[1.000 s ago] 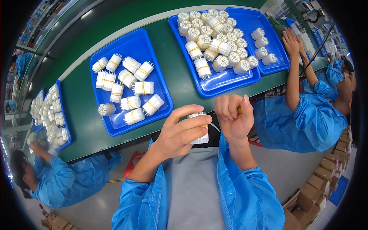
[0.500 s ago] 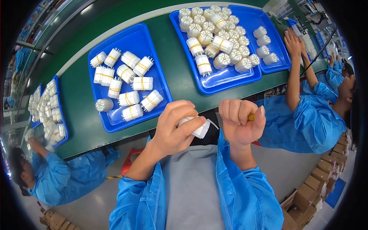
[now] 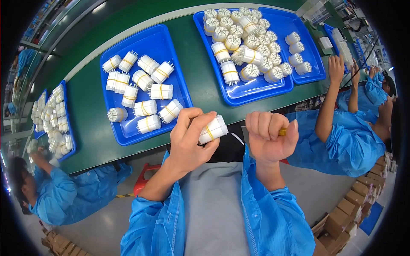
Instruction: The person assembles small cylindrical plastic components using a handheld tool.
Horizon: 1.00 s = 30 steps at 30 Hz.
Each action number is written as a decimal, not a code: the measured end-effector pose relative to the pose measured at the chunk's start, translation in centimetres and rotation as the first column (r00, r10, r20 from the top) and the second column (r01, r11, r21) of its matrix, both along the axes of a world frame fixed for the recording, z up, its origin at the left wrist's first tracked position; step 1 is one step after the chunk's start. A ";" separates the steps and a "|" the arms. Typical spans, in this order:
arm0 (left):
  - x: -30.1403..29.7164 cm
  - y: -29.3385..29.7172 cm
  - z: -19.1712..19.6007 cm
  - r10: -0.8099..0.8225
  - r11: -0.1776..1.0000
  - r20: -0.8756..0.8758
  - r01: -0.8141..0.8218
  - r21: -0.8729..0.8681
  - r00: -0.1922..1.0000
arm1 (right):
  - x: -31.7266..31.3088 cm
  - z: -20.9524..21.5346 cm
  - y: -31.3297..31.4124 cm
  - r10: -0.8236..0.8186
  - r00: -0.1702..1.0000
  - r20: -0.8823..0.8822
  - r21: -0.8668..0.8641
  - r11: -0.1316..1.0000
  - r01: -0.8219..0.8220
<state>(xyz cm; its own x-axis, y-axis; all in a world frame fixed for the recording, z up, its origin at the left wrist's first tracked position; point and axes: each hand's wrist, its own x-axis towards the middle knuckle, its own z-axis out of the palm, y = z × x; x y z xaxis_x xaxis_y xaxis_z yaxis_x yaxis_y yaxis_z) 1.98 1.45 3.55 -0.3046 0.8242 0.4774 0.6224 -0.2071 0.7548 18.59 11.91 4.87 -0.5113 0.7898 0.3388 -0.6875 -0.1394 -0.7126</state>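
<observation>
My left hand grips a white cylindrical part with a yellow band round its middle, its ribbed end turned toward my right hand. My right hand is a closed fist, palm side showing. A short yellow end of a handle pokes out between its thumb and curled fingers; the rest of that object is hidden. Between the hands, apart from the cylinder, a thin white strip shows; I cannot tell whether it belongs to the held object. Beyond my left hand, several banded white cylinders with pins lie in a blue tray.
A second blue tray at the far right is heaped with white cylinders, beside another blue tray. Both stand on the green table. Co-workers in blue sit on either side. A red stool is below the table at left.
My left hand has turned the cylinder, so its yellow band and ribbed end now show, apart from the white strip. My right fist stays almost still. The right co-worker's hands have shifted.
</observation>
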 end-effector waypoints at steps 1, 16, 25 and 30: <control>0.0 0.0 0.0 0.000 1.000 0.002 0.000 0.000 1.000 | 0.0 0.1 -0.1 0.004 0.999 -0.048 -0.017 1.000 -0.005; 1.1 0.1 -0.2 -0.122 0.993 0.130 0.119 0.025 0.984 | -2.2 1.4 -1.6 0.035 0.972 -0.232 0.014 0.999 -0.032; 1.1 0.1 -0.5 -0.148 0.989 0.146 0.150 -0.001 0.978 | -2.6 0.5 -1.6 0.011 0.974 -0.226 -0.010 1.000 -0.013; 0.9 0.1 -1.2 -0.140 0.990 0.130 0.142 -0.011 0.982 | -3.2 -0.2 -1.4 0.040 0.970 -0.239 -0.056 0.997 -0.055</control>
<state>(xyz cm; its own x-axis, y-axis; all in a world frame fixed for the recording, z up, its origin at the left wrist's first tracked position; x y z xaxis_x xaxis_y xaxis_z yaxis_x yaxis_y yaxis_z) 2.89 1.55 2.36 -0.2424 0.8725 0.4242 0.4855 -0.2694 0.8317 15.44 10.51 4.62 -0.4593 0.7896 0.4069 -0.8278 -0.2144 -0.5184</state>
